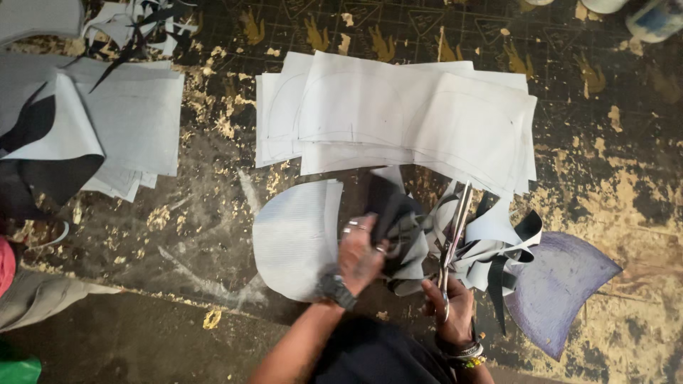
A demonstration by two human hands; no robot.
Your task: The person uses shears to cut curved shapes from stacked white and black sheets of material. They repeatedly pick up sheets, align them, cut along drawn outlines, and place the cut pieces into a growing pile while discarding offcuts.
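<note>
Left hand [364,252] pinches grey sheet [299,238]; right hand [449,309] holds scissors [454,227], blades seemingly closed.

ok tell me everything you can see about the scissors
The scissors are long and slim, with shiny metal blades and a ring handle. The right hand grips the handle near the bottom of the view. The blades point up and away from the person, almost closed, running through curled grey and black offcuts, with the tips reaching the lower edge of the stack of white sheets. The left hand holds the grey piece beside them.
</note>
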